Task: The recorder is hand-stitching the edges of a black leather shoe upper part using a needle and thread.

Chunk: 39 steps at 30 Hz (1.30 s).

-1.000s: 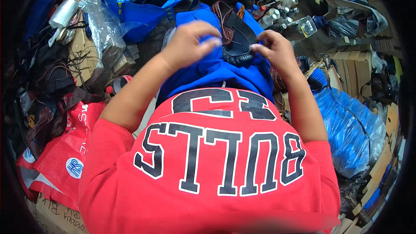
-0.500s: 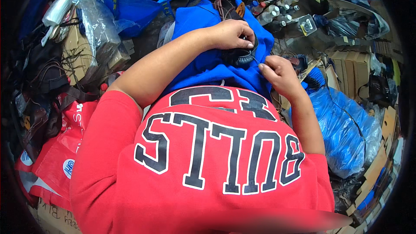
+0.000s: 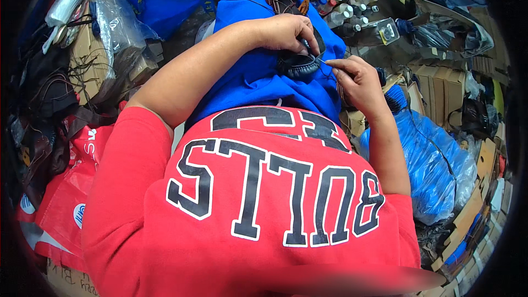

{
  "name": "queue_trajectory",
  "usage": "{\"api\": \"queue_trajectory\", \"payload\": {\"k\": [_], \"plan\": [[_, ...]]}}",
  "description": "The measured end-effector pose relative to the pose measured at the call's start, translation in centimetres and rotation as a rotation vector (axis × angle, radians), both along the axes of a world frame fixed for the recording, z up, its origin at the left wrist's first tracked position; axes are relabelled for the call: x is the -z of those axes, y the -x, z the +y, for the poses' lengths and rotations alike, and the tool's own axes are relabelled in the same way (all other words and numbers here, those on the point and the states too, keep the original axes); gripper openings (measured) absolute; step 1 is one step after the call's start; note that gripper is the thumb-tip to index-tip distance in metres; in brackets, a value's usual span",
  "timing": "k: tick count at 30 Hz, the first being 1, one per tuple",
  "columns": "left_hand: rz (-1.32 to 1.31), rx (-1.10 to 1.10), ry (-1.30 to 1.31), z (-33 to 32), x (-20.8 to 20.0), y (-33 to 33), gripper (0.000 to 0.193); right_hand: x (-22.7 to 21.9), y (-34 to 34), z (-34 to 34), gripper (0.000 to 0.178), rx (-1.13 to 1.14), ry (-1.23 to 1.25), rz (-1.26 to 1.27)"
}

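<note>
A black leather shoe (image 3: 300,70) with a gathered, stitched toe rests on the blue cloth (image 3: 242,77) over my lap. My left hand (image 3: 289,32) grips its upper from above, fingers curled into the opening, and covers part of it. Just to the right, my right hand (image 3: 357,80) pinches a thin needle (image 3: 323,61) between thumb and forefinger. The needle points at the shoe's edge; whether its tip is in the leather cannot be made out. A brown shoe (image 3: 280,1) with laces lies beyond my left hand, at the far edge of the cloth.
Several small bottles (image 3: 352,8) stand at the far right, beside a clear square container (image 3: 386,32). Blue plastic wrapping (image 3: 429,165) and cardboard (image 3: 440,88) lie right of my forearm. On the left are a red bag (image 3: 71,187), clear plastic (image 3: 118,22) and a blue bag (image 3: 170,0).
My right hand has shifted slightly left and up, with the needle now showing between its fingertips. My left hand has moved a little farther away, and more of the shoe's toe shows.
</note>
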<state>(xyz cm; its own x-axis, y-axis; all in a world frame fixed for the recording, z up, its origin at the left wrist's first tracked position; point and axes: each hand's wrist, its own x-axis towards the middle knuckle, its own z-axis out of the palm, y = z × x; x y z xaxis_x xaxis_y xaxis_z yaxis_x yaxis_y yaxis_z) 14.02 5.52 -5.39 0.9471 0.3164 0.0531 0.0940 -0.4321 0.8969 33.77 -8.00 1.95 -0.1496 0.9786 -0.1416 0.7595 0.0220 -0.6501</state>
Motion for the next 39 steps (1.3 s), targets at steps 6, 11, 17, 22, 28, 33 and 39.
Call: {"api": "queue_trajectory", "payload": {"k": [6, 11, 17, 22, 28, 33, 39], "plan": [[-0.009, -0.021, 0.004, -0.2, -0.1, 0.4, 0.029, -1.3, 0.7, 0.6, 0.019, -0.010, 0.071, -0.091], [-0.008, -0.031, -0.025, -0.3, 0.0, 0.5, 0.028, -1.8, 1.7, 0.7, 0.019, -0.013, 0.055, -0.147], [-0.026, -0.007, -0.021, -0.2, 0.4, 0.5, 0.027, -1.5, 3.5, 0.1, 0.018, 0.003, -0.075, -0.216], [-0.020, -0.010, -0.066, -0.4, 0.1, 0.5, 0.026, -2.2, 3.8, 0.4, 0.018, -0.154, -0.175, -0.448], [-0.020, -0.022, -0.053, -0.6, -0.1, 1.0, 0.025, -1.0, 2.5, 0.5, 0.016, -0.093, -0.048, -0.317], [-0.016, -0.030, -0.081, -1.0, -0.5, 0.9, 0.024, 1.6, -0.9, 1.4, 0.021, -0.051, 0.226, 0.233], [0.006, -0.017, -0.064, -1.2, -1.5, 0.7, 0.022, 3.5, -0.7, 1.4, 0.021, 0.004, 0.324, 0.513]]}}
